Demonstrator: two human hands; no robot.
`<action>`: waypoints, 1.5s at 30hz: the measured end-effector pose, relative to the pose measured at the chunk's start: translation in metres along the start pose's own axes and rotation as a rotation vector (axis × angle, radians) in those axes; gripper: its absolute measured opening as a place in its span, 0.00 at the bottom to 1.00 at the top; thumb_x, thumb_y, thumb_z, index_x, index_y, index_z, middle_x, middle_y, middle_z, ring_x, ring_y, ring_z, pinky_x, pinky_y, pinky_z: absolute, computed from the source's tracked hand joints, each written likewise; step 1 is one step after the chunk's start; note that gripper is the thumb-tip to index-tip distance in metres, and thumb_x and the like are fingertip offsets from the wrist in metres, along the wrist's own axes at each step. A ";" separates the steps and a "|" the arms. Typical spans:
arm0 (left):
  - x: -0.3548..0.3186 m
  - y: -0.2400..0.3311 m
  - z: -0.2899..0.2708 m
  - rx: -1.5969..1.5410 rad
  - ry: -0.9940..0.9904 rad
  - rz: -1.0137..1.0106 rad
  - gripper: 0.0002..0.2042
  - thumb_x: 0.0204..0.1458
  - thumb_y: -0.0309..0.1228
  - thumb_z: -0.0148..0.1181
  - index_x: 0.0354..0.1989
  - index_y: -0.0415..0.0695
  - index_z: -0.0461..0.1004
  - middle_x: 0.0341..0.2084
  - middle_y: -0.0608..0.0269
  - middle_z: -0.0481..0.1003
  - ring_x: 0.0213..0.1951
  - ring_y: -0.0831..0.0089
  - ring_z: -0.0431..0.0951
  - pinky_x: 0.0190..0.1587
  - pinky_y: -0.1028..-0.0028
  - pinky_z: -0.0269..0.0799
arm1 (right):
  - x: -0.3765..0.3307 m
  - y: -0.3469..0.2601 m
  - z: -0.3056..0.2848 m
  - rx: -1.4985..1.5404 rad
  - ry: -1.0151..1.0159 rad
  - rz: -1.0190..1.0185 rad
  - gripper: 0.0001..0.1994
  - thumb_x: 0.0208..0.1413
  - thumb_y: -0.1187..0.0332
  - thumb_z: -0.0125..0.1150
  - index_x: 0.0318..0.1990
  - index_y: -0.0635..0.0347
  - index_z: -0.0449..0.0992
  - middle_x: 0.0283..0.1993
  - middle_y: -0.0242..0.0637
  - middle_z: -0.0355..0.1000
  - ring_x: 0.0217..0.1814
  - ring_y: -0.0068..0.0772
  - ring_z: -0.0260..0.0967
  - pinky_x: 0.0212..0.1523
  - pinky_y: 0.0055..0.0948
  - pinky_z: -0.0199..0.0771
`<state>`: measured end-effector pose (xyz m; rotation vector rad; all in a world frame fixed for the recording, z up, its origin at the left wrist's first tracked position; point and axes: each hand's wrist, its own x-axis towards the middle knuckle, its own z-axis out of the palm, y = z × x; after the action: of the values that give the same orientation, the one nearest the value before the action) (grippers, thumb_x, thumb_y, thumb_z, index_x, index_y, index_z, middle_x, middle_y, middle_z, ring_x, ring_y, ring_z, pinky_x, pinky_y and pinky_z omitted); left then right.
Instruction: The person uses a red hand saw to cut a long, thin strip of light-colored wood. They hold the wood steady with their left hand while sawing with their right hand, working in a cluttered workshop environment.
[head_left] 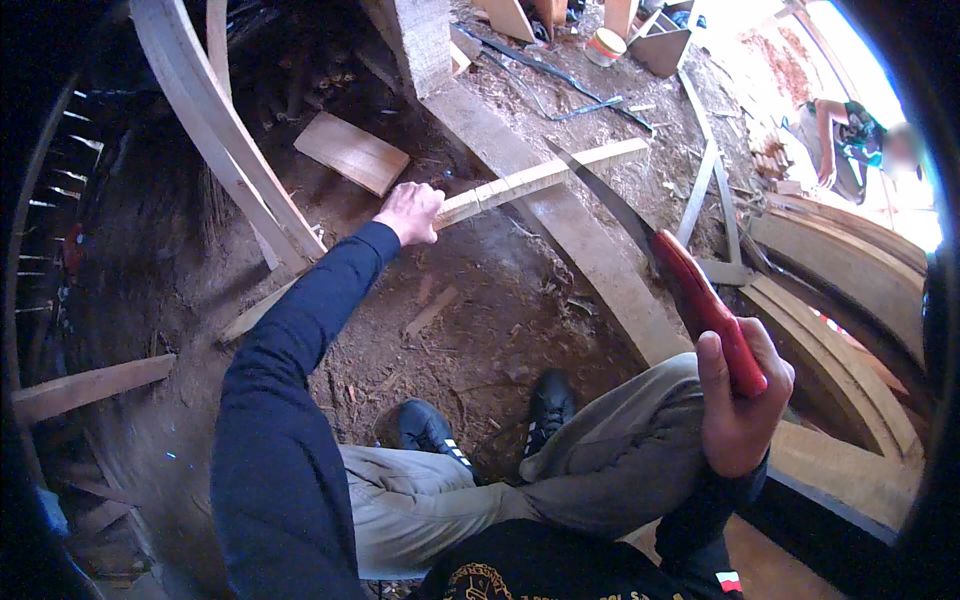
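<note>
Fisheye rim blacks out both side edges; far-left area is dark, its stacked slats barely readable. Blurred person (850, 140) sits far right in overexposed light, details lost. Own torso and left sleeve block the near floor.

Left hand (408, 212) closed around the near end of a pale wooden batten (540, 178), arm stretched far. Batten is a thin, straight, rough-sawn strip; its far end lies across a thick plank (560, 225) running diagonally from far to near right.

Right hand (738, 400) fisted on the red handle of a pull saw (660, 260), near right. Handle smooth plastic, slightly curved; blade dark, narrow, curved, tip pointing far-left toward the batten, contact hard to judge.

Floor (470, 300) is packed dirt with sawdust and wood chips. 2 black shoes (490, 420) rest on it between the bent knees in grey trousers. Flat board offcut (352, 152) lies far left of the hand. Curved laminated timber ribs (215, 130) arc at left, similar ones right. White tub (605, 45) sits far, small.
</note>
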<state>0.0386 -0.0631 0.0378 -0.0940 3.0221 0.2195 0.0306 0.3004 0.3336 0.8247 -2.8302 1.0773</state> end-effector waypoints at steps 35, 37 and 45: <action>0.063 0.031 -0.015 -0.439 0.396 -0.004 0.12 0.57 0.39 0.53 0.32 0.42 0.74 0.30 0.49 0.75 0.35 0.51 0.77 0.37 0.58 0.73 | 0.009 0.011 0.003 0.066 -0.021 0.010 0.13 0.54 0.62 0.64 0.33 0.65 0.75 0.16 0.31 0.61 0.19 0.19 0.57 0.22 0.22 0.57; 0.062 0.024 -0.023 -0.382 0.298 -0.083 0.15 0.58 0.42 0.50 0.35 0.44 0.74 0.33 0.49 0.76 0.37 0.50 0.77 0.39 0.57 0.73 | 0.009 0.011 0.002 0.065 -0.022 0.010 0.13 0.54 0.62 0.64 0.33 0.65 0.75 0.16 0.31 0.61 0.19 0.19 0.57 0.22 0.22 0.57; 0.018 0.015 -0.007 -0.195 -0.077 0.004 0.24 0.40 0.50 0.70 0.34 0.40 0.76 0.33 0.49 0.78 0.38 0.52 0.78 0.43 0.63 0.73 | 0.009 0.016 -0.002 0.047 0.001 -0.009 0.13 0.54 0.63 0.64 0.33 0.66 0.74 0.17 0.32 0.62 0.20 0.19 0.59 0.24 0.22 0.59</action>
<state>0.0185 -0.0503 0.0442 -0.0930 2.9163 0.5053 0.0155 0.3071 0.3268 0.8388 -2.8086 1.1466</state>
